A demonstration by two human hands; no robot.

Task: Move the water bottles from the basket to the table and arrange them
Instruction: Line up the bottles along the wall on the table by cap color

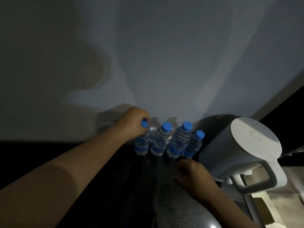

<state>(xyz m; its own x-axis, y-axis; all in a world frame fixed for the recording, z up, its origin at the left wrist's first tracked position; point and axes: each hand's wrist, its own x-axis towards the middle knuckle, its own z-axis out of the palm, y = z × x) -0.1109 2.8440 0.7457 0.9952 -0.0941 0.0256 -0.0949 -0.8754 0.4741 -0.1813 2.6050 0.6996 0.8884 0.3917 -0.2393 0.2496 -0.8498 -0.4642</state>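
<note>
left hand (pixel 134 122) over leftmost bottle (pixel 142 142), neck hidden

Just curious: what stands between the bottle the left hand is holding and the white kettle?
Three more upright blue-capped bottles between the held bottle and kettle, in the head view.

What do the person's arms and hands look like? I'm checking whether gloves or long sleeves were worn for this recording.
Both hands, left and right, are bare: no gloves, and no rings or watch visible. Both forearms are uncovered as far as the frame shows; no sleeve edge appears. The light is dim, so fine marks cannot be judged.
</note>
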